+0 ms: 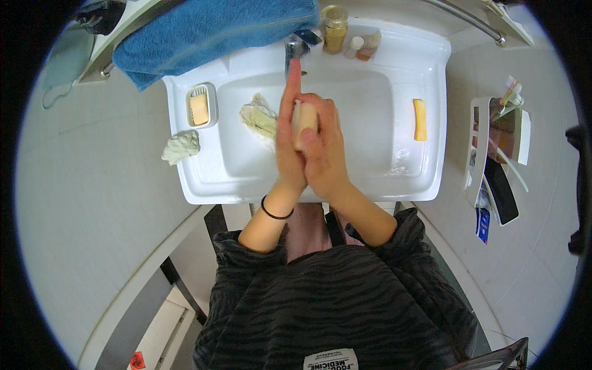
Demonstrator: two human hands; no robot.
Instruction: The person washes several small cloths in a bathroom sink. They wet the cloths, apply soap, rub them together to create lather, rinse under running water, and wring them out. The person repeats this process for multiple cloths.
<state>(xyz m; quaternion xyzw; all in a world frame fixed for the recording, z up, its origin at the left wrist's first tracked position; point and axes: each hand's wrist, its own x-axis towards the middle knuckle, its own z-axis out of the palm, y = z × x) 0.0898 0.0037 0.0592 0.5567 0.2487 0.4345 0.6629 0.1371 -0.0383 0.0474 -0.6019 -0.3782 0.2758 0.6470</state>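
Over a white washbasin (360, 138), my right hand (326, 143) grips a pale bar of soap (306, 121) with its fingers and thumb curled round it. Flat against the soap's left side, my left hand (289, 134) has its fingers stretched towards the tap (295, 48); it wears a black band at the wrist. In the basin, just left of my hands, lies a crumpled, wet pale green and white cloth (259, 119). The far side of the soap is partly hidden by my fingers.
A blue towel (217, 37) hangs over the back left. On the left rim are a soap dish (214, 106) and a crumpled cloth (181, 147). A glass jar (335, 30) and small bottles stand behind; a yellow bar (420, 120) lies right. A wall rack (478, 148) holds toiletries.
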